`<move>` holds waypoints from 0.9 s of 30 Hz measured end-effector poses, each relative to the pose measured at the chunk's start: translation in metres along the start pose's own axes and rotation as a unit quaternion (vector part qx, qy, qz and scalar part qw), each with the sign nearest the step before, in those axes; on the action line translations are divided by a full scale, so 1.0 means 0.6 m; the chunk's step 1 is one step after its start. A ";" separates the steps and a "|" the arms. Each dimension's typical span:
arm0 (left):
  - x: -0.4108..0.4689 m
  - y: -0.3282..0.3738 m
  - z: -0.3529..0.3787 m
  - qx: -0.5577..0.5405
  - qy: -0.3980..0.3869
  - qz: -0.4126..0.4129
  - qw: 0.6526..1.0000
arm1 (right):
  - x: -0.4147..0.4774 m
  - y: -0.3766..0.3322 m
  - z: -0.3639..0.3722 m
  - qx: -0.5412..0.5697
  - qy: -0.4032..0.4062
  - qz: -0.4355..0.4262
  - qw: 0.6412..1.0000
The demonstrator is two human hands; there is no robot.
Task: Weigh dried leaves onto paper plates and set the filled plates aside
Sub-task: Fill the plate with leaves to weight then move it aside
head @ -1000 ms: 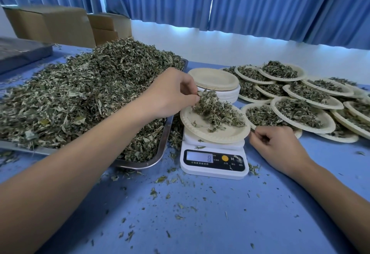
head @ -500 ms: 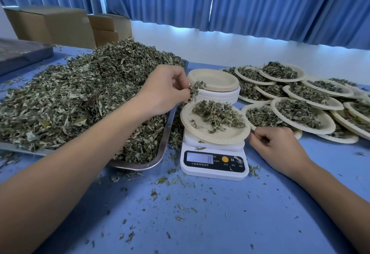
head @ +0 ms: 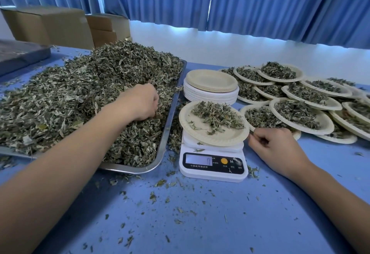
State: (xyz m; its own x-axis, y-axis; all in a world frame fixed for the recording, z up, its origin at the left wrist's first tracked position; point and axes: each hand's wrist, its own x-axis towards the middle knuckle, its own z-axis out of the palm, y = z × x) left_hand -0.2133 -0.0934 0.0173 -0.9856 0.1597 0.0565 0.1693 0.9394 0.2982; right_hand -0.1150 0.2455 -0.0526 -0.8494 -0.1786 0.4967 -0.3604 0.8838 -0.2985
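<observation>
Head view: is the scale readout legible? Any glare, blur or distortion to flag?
Head view: scale display washed out, digits too faint to read. Head view: bright strip below the curtains backlights the scene, shadows soft. Head view: leaves on the plate sharp; wide-angle stretch toward frame edges.

Left hand (head: 140, 101) fingertips sunk in leaves (head: 80, 93), hidden; grip cannot tell. Tray (head: 130, 168): only right and near rims show, rest under heap, left end cut by frame edge. Scale (head: 212, 175) readout blurred, digits unreadable; button labels too small. Scale top mostly hidden under plate (head: 210, 134). Right hand (head: 280, 147) fingers curled; whether pinching anything unclear. Filled plates (head: 324, 122) overlap, lower ones part-covered; rightmost cut by right edge. Box (head: 50, 25) and dark slab (head: 20, 53), far left, cut by edge.
</observation>
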 end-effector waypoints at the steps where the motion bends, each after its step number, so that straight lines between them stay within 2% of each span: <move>1: -0.003 0.005 0.003 0.019 0.002 0.012 1.000 | 0.000 0.000 0.000 -0.002 0.000 0.000 1.000; 6: -0.009 0.012 0.010 0.067 -0.012 0.048 0.997 | 0.001 -0.003 -0.001 -0.006 -0.001 -0.001 1.000; 12: -0.013 0.010 0.014 0.051 -0.007 0.021 0.998 | 0.000 -0.004 -0.003 -0.006 -0.003 0.012 1.000; 14: -0.021 0.015 0.015 0.094 0.026 0.003 0.995 | 0.000 -0.006 -0.002 -0.001 0.003 0.029 1.000; 16: -0.022 0.017 0.016 0.117 0.097 0.028 0.988 | 0.001 -0.007 -0.003 0.023 0.019 0.054 0.998; 18: -0.026 0.025 0.014 0.027 0.145 0.083 0.985 | 0.001 -0.012 -0.004 0.078 0.041 0.086 0.992; 21: -0.042 0.049 0.016 -0.124 0.082 0.135 0.980 | 0.005 -0.025 -0.010 0.178 0.065 0.146 0.971; 24: -0.047 0.067 0.027 -0.144 0.021 0.133 0.980 | 0.007 -0.036 -0.012 0.246 0.032 0.197 0.949; 27: -0.048 0.077 0.036 -0.150 0.007 0.127 0.981 | 0.009 -0.042 -0.013 0.301 -0.014 0.235 0.924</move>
State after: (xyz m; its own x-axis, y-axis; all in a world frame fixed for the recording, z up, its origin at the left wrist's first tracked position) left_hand -0.1773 -0.0480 0.0089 -0.9114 0.3715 0.1768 0.4055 0.7383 0.5390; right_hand -0.1074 0.2258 -0.0363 -0.9734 0.1443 0.1780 -0.0912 0.4684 -0.8788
